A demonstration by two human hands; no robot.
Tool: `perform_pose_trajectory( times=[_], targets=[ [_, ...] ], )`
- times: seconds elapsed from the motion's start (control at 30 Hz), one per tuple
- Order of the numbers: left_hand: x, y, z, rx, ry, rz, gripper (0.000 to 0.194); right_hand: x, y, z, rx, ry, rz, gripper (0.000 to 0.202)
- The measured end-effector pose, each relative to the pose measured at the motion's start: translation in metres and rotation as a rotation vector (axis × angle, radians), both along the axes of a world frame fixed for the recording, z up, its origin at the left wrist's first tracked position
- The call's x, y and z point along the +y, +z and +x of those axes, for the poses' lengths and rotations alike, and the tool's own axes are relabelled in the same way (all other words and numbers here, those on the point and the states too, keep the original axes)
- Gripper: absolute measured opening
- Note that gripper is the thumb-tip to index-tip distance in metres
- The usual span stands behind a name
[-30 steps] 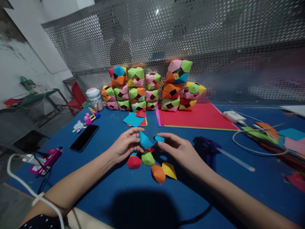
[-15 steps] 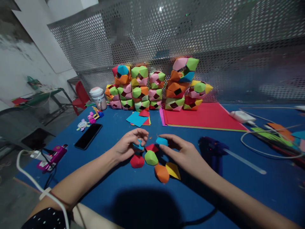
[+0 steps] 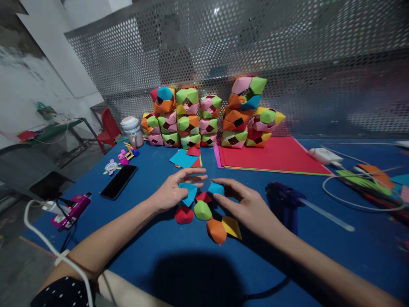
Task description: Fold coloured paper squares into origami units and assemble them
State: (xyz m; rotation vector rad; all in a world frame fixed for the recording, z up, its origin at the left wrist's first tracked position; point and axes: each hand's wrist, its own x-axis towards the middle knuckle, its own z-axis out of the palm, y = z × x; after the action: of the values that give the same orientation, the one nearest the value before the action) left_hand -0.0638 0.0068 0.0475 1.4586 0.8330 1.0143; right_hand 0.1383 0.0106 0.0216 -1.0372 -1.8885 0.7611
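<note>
My left hand [image 3: 174,192] holds a blue folded paper piece [image 3: 191,195], its thumb pressed on the paper and the other fingers stretched out behind. Between the thumb and fingers of my right hand [image 3: 243,200] is another blue folded paper piece [image 3: 216,188]. Just below and between the hands lie more folded paper pieces: a red one [image 3: 184,215], a dark red one [image 3: 203,197], a green one [image 3: 202,210], an orange one [image 3: 217,231] and a yellow one [image 3: 232,227]. Whether these are joined to each other I cannot tell.
Stacked paper balls [image 3: 188,123] line the back of the blue table. Red paper sheets [image 3: 265,157] and blue paper squares [image 3: 183,159] lie before them. A glue gun [image 3: 284,196] stands right, a phone [image 3: 119,182] and a purple power strip [image 3: 72,211] left.
My left fingers have straightened and spread, and the blue paper piece in that hand now shows more of its flat face. The right hand is almost unmoved.
</note>
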Motion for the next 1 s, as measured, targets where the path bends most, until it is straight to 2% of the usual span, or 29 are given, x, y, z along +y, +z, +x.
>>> perform_pose_trajectory(
  times=[0.13,0.23,0.33,0.4,0.5,0.73,0.87,1.0],
  targets=[
    [0.015,-0.01,0.001,0.03,0.124,0.045,0.054,0.006,-0.004,0.001,-0.018,-0.024,0.025,0.033],
    [0.033,-0.023,0.001,-0.023,0.239,0.017,0.047,0.015,-0.011,0.002,-0.054,-0.043,0.07,0.031],
    [0.051,-0.037,0.0,0.01,0.336,-0.003,0.033,0.023,-0.017,0.006,-0.09,-0.061,0.115,0.03],
    [0.06,-0.044,-0.002,0.054,0.354,-0.014,0.025,0.024,-0.019,0.009,-0.111,-0.07,0.119,0.03],
    [0.067,-0.052,-0.007,0.107,0.342,-0.025,0.023,0.018,-0.02,0.015,-0.13,-0.071,0.114,0.032],
    [0.06,-0.054,-0.023,0.234,0.288,0.02,0.035,-0.005,-0.022,0.028,-0.122,-0.068,0.124,0.037],
    [0.051,-0.051,-0.024,0.274,0.256,0.042,0.031,-0.012,-0.025,0.034,-0.141,-0.077,0.114,0.035],
    [0.048,-0.054,-0.025,0.315,0.304,0.086,0.024,-0.014,-0.029,0.039,-0.166,-0.098,0.091,0.035]
  ],
)
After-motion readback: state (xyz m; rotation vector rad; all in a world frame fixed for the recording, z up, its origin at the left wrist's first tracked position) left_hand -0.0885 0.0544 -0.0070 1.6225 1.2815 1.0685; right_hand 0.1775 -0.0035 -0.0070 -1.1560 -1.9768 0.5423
